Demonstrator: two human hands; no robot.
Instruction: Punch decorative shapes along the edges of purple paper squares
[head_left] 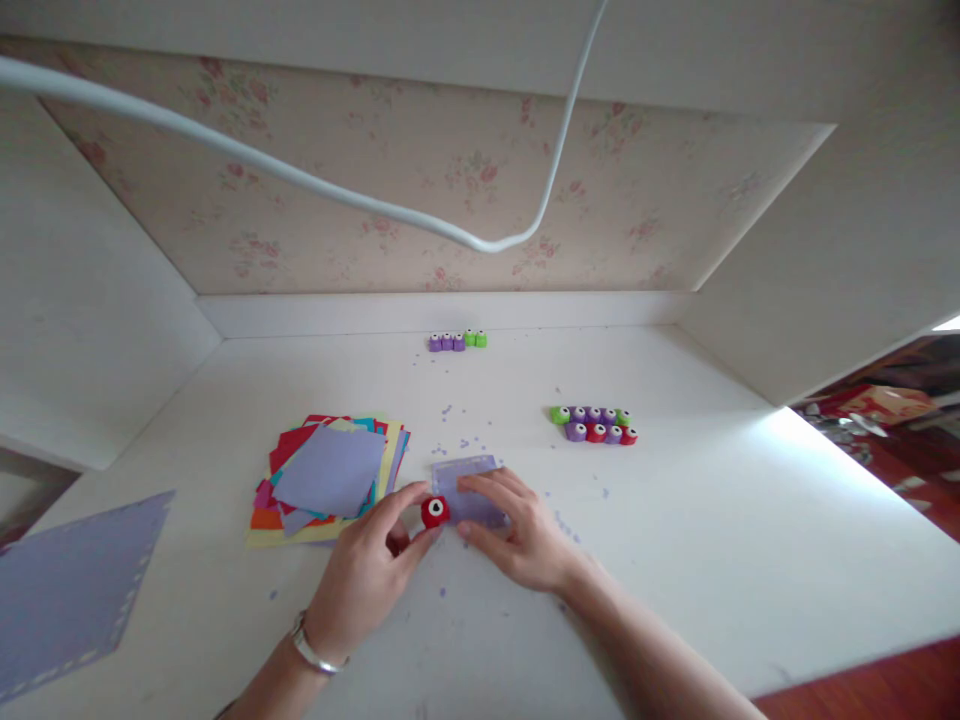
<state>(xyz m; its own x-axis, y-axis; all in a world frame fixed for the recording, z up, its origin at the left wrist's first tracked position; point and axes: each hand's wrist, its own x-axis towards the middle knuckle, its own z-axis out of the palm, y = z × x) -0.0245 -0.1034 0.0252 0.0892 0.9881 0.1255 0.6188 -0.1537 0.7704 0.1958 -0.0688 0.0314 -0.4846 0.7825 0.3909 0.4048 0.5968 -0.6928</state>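
A small red punch [434,512] with a white and black top sits at the left edge of a purple paper sheet [466,466]. The thumb and fingers of my left hand [371,565] are closed around this punch. My right hand [525,530] rests on the sheet, its thumb and fingertips apart and pressing the paper against the table. Small cut-out holes run along the sheet's top edge. Tiny purple paper bits [469,443] lie scattered around the sheet.
Left of my hands is a stack of coloured papers [330,470]. A larger purple sheet [75,590] with punched edges lies far left. Green, purple and red punches [595,425] stand in rows at the right, with several more [457,341] near the wall. A white cable [375,205] crosses above.
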